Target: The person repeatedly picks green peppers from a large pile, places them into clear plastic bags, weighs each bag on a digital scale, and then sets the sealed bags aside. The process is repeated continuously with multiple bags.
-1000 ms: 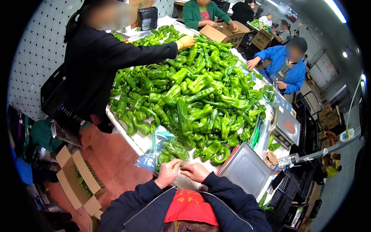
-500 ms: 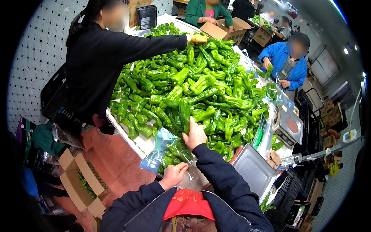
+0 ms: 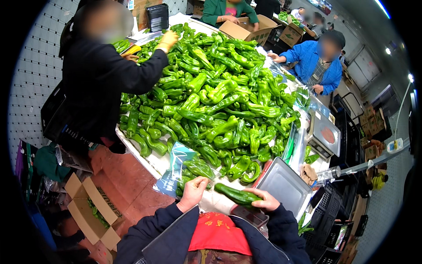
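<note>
In my right hand [image 3: 265, 200] is a long green pepper [image 3: 236, 194], lying sideways just above the table's near edge, its left tip toward my other hand. My left hand [image 3: 194, 192] is closed, pinching the edge of a clear plastic bag [image 3: 179, 159] with blue-green print. Several peppers show inside this bag, which lies on the table to the left. Beyond both hands spreads a large heap of green peppers [image 3: 220, 94] on the white table [image 3: 147, 162].
A flat scale with a grey tray [image 3: 285, 187] sits at my right, with a second scale [image 3: 324, 134] behind it. Co-workers stand at the left, far side and right. An open cardboard box [image 3: 90, 207] rests on the floor at left.
My right hand has drawn back from the heap with a pepper and now holds it sideways near me. The left co-worker's arm has pulled back from the heap's middle.
</note>
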Demonstrator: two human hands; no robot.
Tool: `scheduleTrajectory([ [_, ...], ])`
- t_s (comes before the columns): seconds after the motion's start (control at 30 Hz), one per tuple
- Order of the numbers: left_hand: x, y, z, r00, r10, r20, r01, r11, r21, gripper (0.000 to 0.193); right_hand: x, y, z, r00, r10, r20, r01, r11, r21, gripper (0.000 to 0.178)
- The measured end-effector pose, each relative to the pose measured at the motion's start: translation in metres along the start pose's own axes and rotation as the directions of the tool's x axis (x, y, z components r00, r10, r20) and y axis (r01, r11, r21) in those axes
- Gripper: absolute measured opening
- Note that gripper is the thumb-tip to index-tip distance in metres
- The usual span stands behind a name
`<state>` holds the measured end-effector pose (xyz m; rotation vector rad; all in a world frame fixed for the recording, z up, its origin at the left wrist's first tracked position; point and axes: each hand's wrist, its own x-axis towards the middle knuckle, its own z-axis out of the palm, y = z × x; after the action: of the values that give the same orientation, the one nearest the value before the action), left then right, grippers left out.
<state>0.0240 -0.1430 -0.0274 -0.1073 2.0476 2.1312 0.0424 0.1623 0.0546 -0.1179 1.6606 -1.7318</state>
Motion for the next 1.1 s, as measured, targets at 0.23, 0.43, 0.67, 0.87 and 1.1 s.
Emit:
scheduleTrajectory([
  [0.23,-0.012,0.034,0.016,0.972,0.233,0.028,-0.227,0.904,0.361,0.013,0.028,0.032,0.041,0.994,0.111,0.004,-0.110,0.979,0.169,0.060],
  [0.43,-0.021,0.050,0.022,0.920,0.385,0.078,-0.376,0.804,0.461,0.010,0.109,0.062,0.071,0.995,-0.021,0.094,0.020,1.000,0.015,0.052],
  [0.67,-0.018,0.071,0.011,0.883,0.468,0.018,-0.405,0.743,0.533,0.015,0.170,0.038,0.096,0.930,-0.363,0.053,0.365,0.899,-0.241,0.052],
  [0.87,-0.016,0.068,0.009,0.836,0.548,0.032,-0.493,0.724,0.483,0.019,0.176,0.024,0.082,0.890,-0.430,0.151,0.453,0.801,-0.391,0.062],
  [1.1,-0.010,0.040,0.011,0.884,0.466,0.024,-0.407,0.745,0.529,0.017,0.157,0.057,0.098,0.906,-0.404,0.122,0.396,0.714,-0.578,0.076],
])
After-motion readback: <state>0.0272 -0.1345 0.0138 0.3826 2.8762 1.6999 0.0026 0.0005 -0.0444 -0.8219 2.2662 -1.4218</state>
